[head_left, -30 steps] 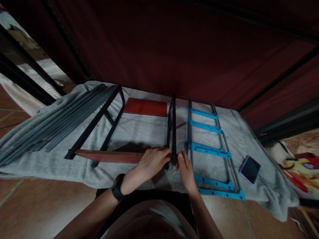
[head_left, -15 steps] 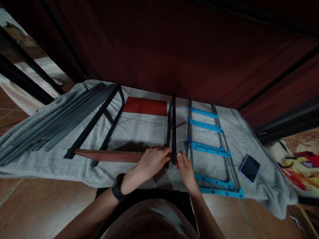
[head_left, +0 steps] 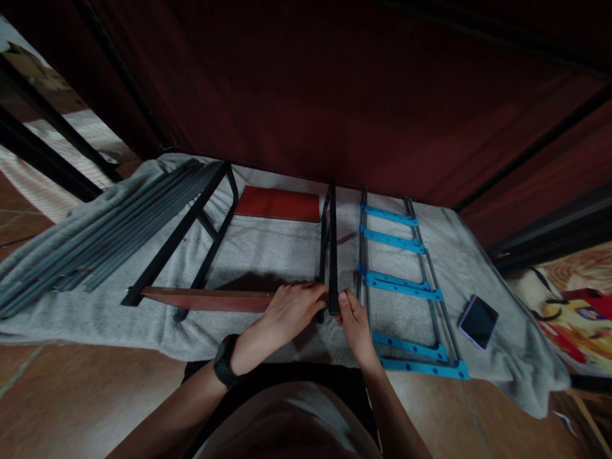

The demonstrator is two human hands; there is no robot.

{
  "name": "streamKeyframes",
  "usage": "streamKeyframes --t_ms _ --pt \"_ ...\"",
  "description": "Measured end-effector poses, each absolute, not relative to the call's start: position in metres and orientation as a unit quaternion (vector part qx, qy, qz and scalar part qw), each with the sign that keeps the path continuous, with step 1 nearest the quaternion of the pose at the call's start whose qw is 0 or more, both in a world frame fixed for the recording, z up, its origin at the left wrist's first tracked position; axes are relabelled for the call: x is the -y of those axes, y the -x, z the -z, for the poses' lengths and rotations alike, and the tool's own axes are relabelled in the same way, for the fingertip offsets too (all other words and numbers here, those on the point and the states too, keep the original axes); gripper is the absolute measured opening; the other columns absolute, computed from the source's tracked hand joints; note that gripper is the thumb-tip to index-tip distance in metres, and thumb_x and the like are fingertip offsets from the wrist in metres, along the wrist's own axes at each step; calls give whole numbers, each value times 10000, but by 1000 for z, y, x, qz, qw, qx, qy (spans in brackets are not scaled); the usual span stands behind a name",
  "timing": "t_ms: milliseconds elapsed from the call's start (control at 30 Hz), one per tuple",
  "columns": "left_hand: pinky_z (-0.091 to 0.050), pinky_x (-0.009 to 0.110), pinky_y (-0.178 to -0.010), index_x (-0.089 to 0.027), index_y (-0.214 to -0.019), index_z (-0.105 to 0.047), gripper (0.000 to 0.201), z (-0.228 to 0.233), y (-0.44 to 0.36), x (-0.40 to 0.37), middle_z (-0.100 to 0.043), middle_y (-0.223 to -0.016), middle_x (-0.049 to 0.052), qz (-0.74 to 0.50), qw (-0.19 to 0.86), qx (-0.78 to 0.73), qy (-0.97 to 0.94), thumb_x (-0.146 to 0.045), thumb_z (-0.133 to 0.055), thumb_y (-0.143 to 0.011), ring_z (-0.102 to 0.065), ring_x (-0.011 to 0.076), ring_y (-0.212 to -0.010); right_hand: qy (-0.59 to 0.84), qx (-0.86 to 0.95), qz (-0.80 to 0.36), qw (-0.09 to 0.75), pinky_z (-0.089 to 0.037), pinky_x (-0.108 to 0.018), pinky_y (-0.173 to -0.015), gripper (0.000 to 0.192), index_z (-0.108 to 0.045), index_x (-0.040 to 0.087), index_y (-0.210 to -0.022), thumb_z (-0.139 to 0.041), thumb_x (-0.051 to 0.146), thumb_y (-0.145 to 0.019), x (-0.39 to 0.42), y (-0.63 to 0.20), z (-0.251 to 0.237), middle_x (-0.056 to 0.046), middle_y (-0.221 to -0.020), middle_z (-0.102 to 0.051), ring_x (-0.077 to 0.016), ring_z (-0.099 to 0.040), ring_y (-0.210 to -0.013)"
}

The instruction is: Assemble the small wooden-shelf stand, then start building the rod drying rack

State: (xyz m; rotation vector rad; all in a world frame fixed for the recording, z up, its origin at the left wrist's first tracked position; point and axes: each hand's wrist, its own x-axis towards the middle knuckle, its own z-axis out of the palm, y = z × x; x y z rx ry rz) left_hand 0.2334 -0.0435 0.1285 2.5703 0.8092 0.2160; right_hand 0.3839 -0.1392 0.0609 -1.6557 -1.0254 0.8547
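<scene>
**Black metal frame met a reddish board on a grey blanket**

Black metal frame [head_left: 332,242], a slim upright piece of dark tubing, stood on edge on a grey blanket [head_left: 268,248] spread over a reddish tiled floor [head_left: 71,401], with a dark red curtain [head_left: 310,95] hanging close behind. Its long axis ran straight away from the person, from the hands toward the curtain. A long reddish-brown board [head_left: 205,299] lay crosswise, its right end meeting the frame's near end. The left hand [head_left: 291,309], a dark watch [head_left: 224,360] on its wrist, was curled over that board end where it met the frame. The right hand [head_left: 354,322] pinched the frame's near end between thumb and fingertips. A second black frame [head_left: 191,236] and a bundle of grey rods [head_left: 105,236] lay to the left, a red panel [head_left: 280,204] lay farther back, and blue-runged rails [head_left: 401,287] and a phone [head_left: 478,320] lay to the right.
</scene>
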Motion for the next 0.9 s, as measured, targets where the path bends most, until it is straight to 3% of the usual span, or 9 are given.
streamKeyframes --t_ms 233,400,600,767,900 --pt "-488 286 -743 -261 -1119 -630 212 -131 -233 44 -722 -1035 -4 -72 217 -294 -928 -242 -540 -928 -681 205 -923 654 451 -302 527 -423 -265 -643 235 -520 238 -1029 -440 443 -947 144 -386 -55 10 -818 -557 -130 -522 -686" --pt "-486 286 -773 -255 -1121 -630 212 -131 -234 45 -718 -1025 12 -63 217 -299 -927 -253 -539 -930 -669 200 -938 683 486 -278 469 -391 -267 -667 247 -524 234 -936 -385 434 -975 139 -389 -62 25 -743 -525 -133 -509 -693" --pt "-486 301 -782 -237 -1090 -635 188 -133 -232 45 -716 -991 13 -56 197 -294 -934 -263 -529 -937 -665 204 -924 677 471 -295 482 -354 -255 -595 308 -488 228 -800 -373 456 -974 136 -388 -65 44 -643 -463 -124 -469 -622" --pt "-487 306 -773 -233 -1094 -618 181 -131 -231 45 -713 -970 19 -68 175 -278 -942 -261 -528 -939 -665 203 -899 663 473 -291 502 -417 -270 -673 247 -526 229 -965 -417 450 -953 141 -390 -62 14 -772 -543 -140 -526 -715" --pt "-485 329 -803 -200 -1044 -610 152 -129 -231 48 -706 -939 47 -65 147 -259 -952 -247 -497 -954 -664 207 -875 687 488 -279 460 -412 -282 -657 284 -530 229 -973 -398 479 -953 142 -393 -62 13 -749 -538 -147 -520 -683"
